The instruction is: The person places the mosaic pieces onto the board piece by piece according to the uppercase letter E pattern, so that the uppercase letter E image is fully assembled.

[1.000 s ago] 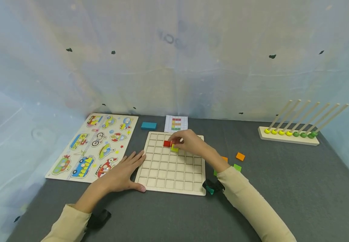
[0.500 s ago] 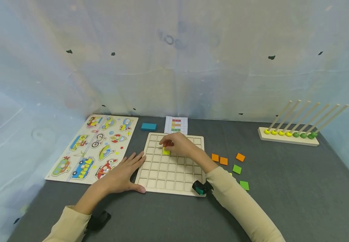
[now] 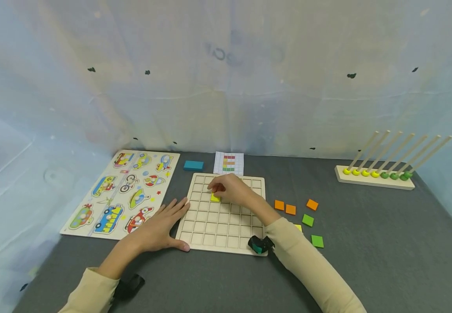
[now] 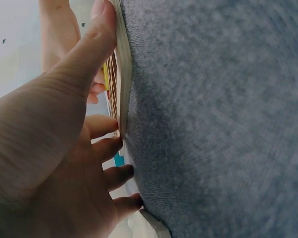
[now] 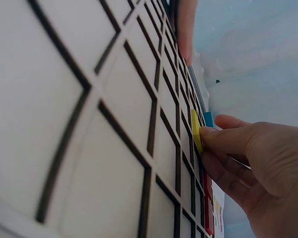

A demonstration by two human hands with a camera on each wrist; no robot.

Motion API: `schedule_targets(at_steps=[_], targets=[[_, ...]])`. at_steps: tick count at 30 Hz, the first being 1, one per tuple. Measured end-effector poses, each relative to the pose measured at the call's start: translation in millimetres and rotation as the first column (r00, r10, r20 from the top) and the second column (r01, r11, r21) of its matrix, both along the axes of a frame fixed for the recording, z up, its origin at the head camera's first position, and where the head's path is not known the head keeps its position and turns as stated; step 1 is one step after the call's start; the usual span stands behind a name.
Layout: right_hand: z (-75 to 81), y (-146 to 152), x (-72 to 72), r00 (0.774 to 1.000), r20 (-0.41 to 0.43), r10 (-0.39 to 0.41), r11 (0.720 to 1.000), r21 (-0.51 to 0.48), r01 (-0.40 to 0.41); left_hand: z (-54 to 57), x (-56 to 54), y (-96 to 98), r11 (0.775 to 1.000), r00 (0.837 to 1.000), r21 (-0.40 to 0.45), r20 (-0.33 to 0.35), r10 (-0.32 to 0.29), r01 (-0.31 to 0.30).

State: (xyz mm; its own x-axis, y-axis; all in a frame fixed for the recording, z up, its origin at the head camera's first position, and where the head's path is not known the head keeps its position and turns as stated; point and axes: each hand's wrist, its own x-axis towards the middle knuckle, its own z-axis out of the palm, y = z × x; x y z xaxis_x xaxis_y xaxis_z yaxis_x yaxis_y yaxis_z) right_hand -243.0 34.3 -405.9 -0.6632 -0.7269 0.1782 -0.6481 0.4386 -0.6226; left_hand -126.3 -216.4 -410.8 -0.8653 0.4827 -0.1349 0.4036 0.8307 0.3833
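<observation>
A square wooden grid board (image 3: pixel 216 228) lies on the dark cloth. My right hand (image 3: pixel 231 190) is over its upper part, thumb and fingers pinching a small yellow tile (image 3: pixel 215 198). In the right wrist view the yellow tile (image 5: pixel 195 130) is slightly tilted against the grid, with red tiles (image 5: pixel 208 210) just beyond it; the hand hides these in the head view. Along the board's left side my left hand (image 3: pixel 157 228) rests with fingers spread, fingertips and thumb at the edge. The left wrist view shows that thumb (image 4: pixel 92 44) on the board's rim.
Right of the board lie orange tiles (image 3: pixel 290 209), green tiles (image 3: pixel 317 241) and a partly covered yellow tile (image 3: pixel 298 227). Behind it are a pattern card (image 3: pixel 239 163) and a blue block (image 3: pixel 193 165). A vehicle puzzle board (image 3: pixel 118 191) stands left, a peg-and-bead stand (image 3: pixel 374 178) far right.
My right hand has carried the yellow tile leftward across the board, then stayed nearly still. Orange and green tiles that its arm covered now show. The left hand has kept its place.
</observation>
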Motion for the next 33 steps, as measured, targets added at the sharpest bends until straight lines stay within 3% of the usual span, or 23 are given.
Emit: schedule_targets(at_steps=[7,14,24,33], targets=[[2.2,2.8,4.6,1.0,0.004,-0.025,0.999,0.038,0.025,-1.2,-0.7,1.1,1.0,1.0,0.002,-0.007,-0.005,0.005],[15.6,21.8,19.7,0.999,-0.023,-0.03,0.998,0.054,0.031,-0.5,-0.4,1.0,1.0,1.0,0.001,-0.01,-0.008,0.008],[23.9,86.8,33.6,0.995,-0.071,-0.074,0.994,0.073,0.079,0.1,0.9,-0.5,1.0,1.0,0.007,-0.006,-0.011,0.011],[23.7,143.0,35.2,0.986,-0.011,-0.169,0.972,0.165,0.168,-1.5,1.1,-0.3,1.0,1.0,0.02,-0.002,-0.003,0.003]])
